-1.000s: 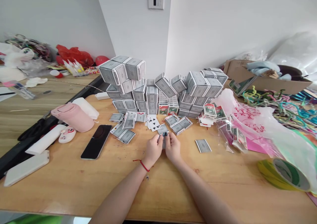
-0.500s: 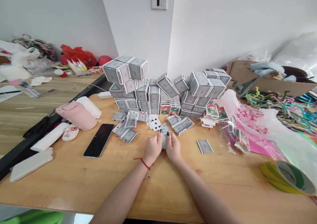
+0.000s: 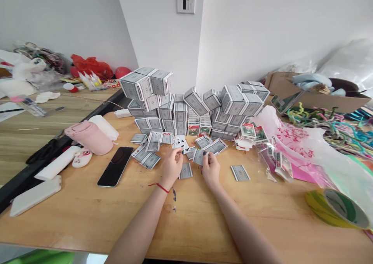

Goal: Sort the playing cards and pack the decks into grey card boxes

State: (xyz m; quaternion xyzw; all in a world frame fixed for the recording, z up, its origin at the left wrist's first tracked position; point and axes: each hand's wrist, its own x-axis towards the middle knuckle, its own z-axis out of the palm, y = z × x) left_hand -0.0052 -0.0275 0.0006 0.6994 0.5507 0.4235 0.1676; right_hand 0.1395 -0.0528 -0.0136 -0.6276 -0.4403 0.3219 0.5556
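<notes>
A patterned playing card [image 3: 198, 156] is pinched between the thumb and fingers of my right hand [image 3: 211, 169], its back facing me. My left hand [image 3: 173, 166], with a red string on the wrist, is loosely bent just left of it and shows nothing in its grasp. Beside its fingers another bent card [image 3: 185, 171] rests on the table. Behind my hands are face-up club cards [image 3: 181, 142] and folded card pieces [image 3: 217, 146]. More folded cards [image 3: 148, 158] are to the left. A single card [image 3: 240, 173] lies off to the right.
A structure of folded-card blocks [image 3: 166, 112] stands at the back, with card boxes [image 3: 248, 131] at its right. A phone [image 3: 115, 166], pink pouch [image 3: 90, 137] and white mouse [image 3: 82, 156] are on the left. Yellow tape [image 3: 317, 207] and a plastic bag [image 3: 297, 133] sit on the right.
My hands have moved apart from their joined grip on a card. One bent card now lies between them, and my right hand holds a card up and slightly farther right.
</notes>
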